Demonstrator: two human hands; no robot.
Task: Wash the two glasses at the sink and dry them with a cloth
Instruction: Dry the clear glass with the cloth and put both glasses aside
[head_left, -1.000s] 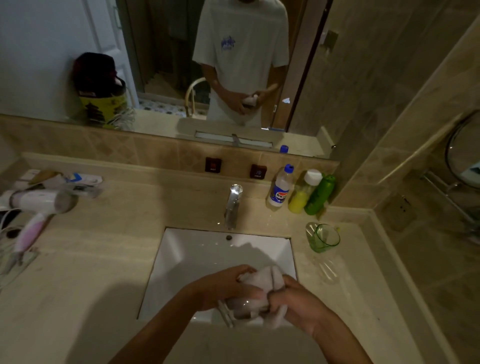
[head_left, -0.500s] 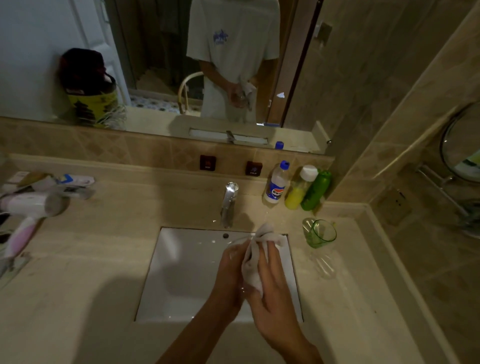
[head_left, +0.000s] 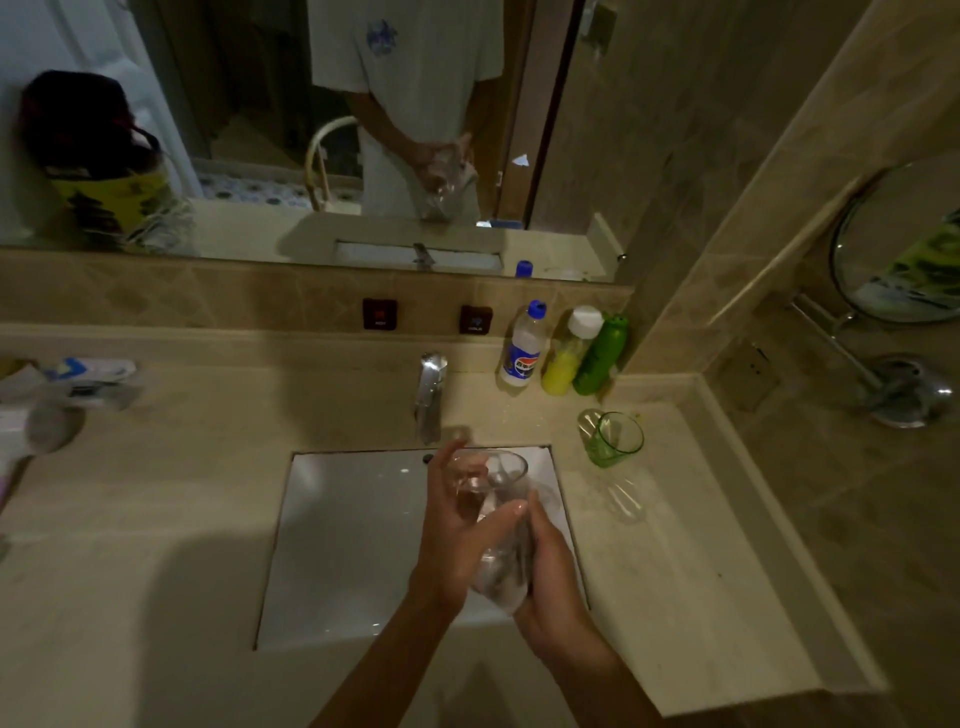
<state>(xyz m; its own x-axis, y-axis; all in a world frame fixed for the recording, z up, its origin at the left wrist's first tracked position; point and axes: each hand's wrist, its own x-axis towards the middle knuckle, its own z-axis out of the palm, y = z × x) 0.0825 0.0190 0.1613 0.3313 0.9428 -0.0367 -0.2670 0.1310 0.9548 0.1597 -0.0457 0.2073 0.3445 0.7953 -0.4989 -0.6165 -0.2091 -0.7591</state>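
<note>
Over the white sink (head_left: 337, 545) both my hands hold a clear glass (head_left: 491, 470), tilted with its rim pointing away towards the tap. My left hand (head_left: 454, 535) grips its left side, thumb laid across the wall. My right hand (head_left: 550, 587) wraps the lower part, with a pale cloth (head_left: 501, 577) bunched between palm and glass; that part is blurred. A green glass (head_left: 615, 439) stands upright on the counter to the right of the sink, apart from my hands.
A chrome tap (head_left: 430, 395) stands behind the sink. Three bottles (head_left: 563, 353) line the back right corner. A hair dryer (head_left: 36, 426) and small packets lie at the far left. A mirror spans the wall, and a tiled side wall closes the right.
The cloth covered the glass and my hands rubbed it; now the glass's upper half is bare and the cloth sits low at its base. The hands moved slightly farther over the sink.
</note>
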